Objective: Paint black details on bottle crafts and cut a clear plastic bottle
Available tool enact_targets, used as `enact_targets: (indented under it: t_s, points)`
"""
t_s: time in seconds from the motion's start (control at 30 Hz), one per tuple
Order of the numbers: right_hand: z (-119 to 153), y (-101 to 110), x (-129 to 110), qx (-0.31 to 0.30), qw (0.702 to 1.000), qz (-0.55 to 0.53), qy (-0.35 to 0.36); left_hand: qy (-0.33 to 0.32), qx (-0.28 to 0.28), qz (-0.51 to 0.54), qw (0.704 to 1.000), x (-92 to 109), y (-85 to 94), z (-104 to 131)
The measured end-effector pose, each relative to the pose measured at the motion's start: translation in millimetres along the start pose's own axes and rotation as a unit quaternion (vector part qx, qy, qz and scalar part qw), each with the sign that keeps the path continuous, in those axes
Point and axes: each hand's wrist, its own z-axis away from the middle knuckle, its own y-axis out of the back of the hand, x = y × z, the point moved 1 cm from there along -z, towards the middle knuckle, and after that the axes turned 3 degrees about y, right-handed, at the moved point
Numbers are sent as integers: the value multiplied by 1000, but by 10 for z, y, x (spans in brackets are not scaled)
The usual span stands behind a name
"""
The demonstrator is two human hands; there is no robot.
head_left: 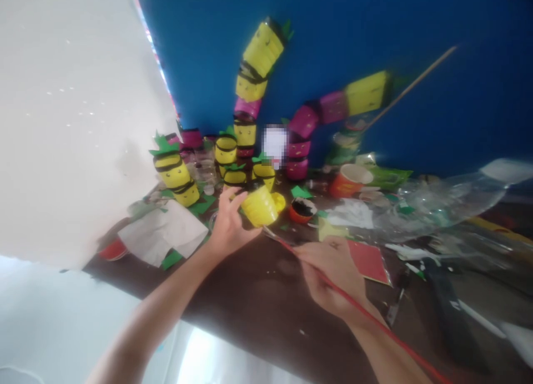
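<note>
The held cup [260, 206] is yellow; the brush [345, 298] looks red, though blurred.

the red brush [383, 327] runs off the bottom edge, and the clear plastic [453, 201] at right is blurred.

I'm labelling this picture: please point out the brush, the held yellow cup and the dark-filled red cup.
Brush [353, 302]: head view, red handle.
Yellow cup [260, 207]: head view, side wall.
Dark-filled red cup [300, 218]: head view, outer wall.

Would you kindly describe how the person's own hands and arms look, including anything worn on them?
The left hand and right hand wear no gloves. The left forearm and right forearm show no sleeve, watch or bracelet; blur hides whether there are rings.
</note>
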Motion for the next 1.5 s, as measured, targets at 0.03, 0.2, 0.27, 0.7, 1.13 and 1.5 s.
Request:
enact_targets:
  t_s: [0.03, 0.2, 0.27, 0.7, 1.13, 1.5]
  points:
    - [1, 11, 1, 8, 1000, 14, 0, 2, 1, -2, 1000, 3, 2, -2]
    - [19, 12, -10, 25, 1000, 14, -6, 6, 1, -1, 1000, -1, 5, -2]
    - [30, -32, -28, -1, 1000, 8, 17, -1, 3, 5, 1000, -6, 6, 2]
    - [28, -34, -42, 4, 999, 16, 37, -1, 4, 13, 1000, 1, 11, -7]
    - [106, -104, 30, 111, 980, -100, -134, 13, 4, 6, 1000, -16, -1, 15]
    - [177, -62, 125, 151, 979, -64, -117, 7, 10, 9, 1000, -19, -7, 14]
